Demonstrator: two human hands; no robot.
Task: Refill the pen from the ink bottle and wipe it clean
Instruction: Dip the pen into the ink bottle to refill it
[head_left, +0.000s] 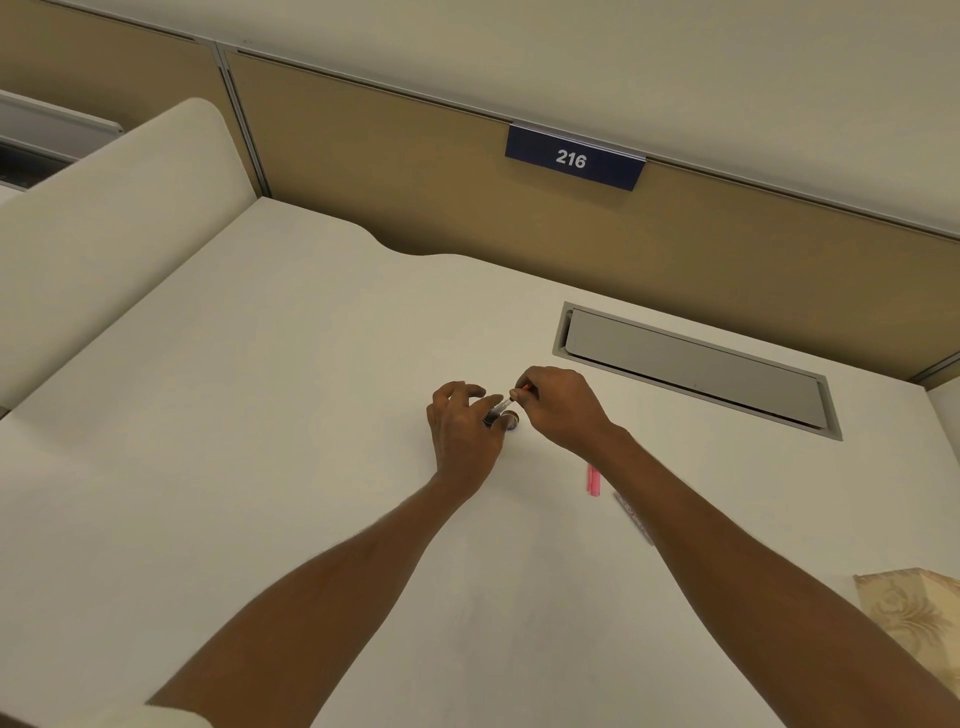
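Note:
A small dark ink bottle (493, 417) stands on the white desk (260, 441), mostly hidden by my left hand (464, 436), which grips it from the left. My right hand (558, 405) pinches the top end of a thin clear pen part (503, 405) with a red tip near the fingers. The part slants down to the left, its lower end at the bottle's mouth. A small round cap (513, 422) lies just right of the bottle. A pink pen piece (593, 480) lies on the desk beside my right forearm.
A grey cable flap (696, 364) is set into the desk behind my right hand. A patterned beige cloth (914, 623) lies at the right edge. A tan partition with a blue "216" sign (571, 158) closes the back; a cream panel (104, 234) stands at the left.

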